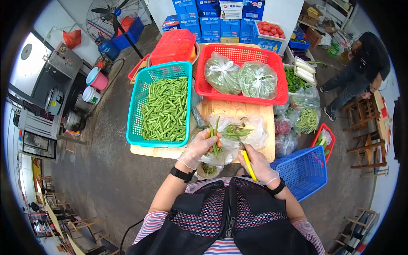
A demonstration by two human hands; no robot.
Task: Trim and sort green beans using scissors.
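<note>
The left hand (199,149), in a thin clear glove, had its grip closed round a small bunch of long green beans (213,139), stalks standing up out of the fist, right at the mouth of a crumpled clear plastic bag (256,129), and more beans poked out of that bag! The right hand (259,166), gloved the same, had its grip wrapped tight on a yellow-handled knife (249,171). The handle ran back toward the body and the blade was lost behind the bag, so whether it met the beans could not be told. Both hands worked close together at the near edge of the pale wooden table (238,109), with a small bowl of green trimmings (208,170) just below them. To the left, touching the bag's side, sat a teal plastic basket (135,111) heaped with short cut bean pieces (165,109). Beyond the bag was a red plastic basket (205,63) with two knotted clear bags of greens (222,73) lying side by side in it. A blue plastic basket (304,172) stood tilted on the floor near the right elbow. Well apart, at the far right, a person in dark clothes (361,68) bent over beside wooden chairs.
</note>
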